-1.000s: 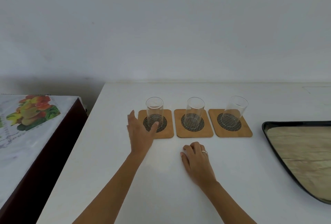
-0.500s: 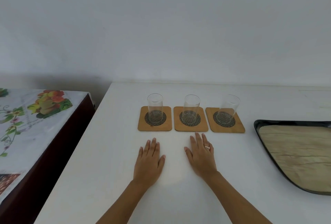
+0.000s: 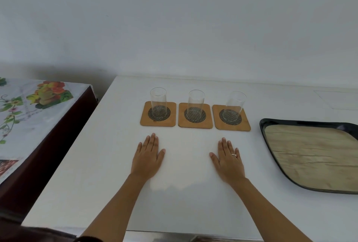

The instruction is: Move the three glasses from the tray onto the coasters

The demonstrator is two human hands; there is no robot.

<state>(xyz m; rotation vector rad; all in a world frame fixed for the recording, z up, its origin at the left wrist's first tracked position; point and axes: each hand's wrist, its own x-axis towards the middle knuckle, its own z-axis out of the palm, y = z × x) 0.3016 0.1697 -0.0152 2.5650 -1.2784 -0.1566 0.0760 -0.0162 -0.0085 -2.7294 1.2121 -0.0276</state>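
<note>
A white tabletop (image 3: 108, 164) fills most of the view, its far edge meeting a pale wall. Beyond its left edge stands a second surface under a cloth printed with fruit and flowers (image 3: 29, 110). At the right edge of the tabletop lies the tray (image 3: 262, 131), dark-rimmed with a wood-grain floor, bare of glasses and partly cut off by the frame. Toward the far edge, three square wooden coasters sit in a row, close beside one another: the left coaster (image 3: 144, 119), the middle coaster (image 3: 182, 122) and the right coaster (image 3: 246, 125). Each carries one clear glass standing upright on its dark mesh disc: the left glass (image 3: 158, 98), the middle glass (image 3: 196, 100) and the right glass (image 3: 235, 102). Nearer the front edge, well apart from each other, the left hand (image 3: 148, 158) and the right hand (image 3: 229, 161) lie flat, palms down, fingers straight and together, gripping nothing. A ring (image 3: 234, 155) shows on the right hand.
</note>
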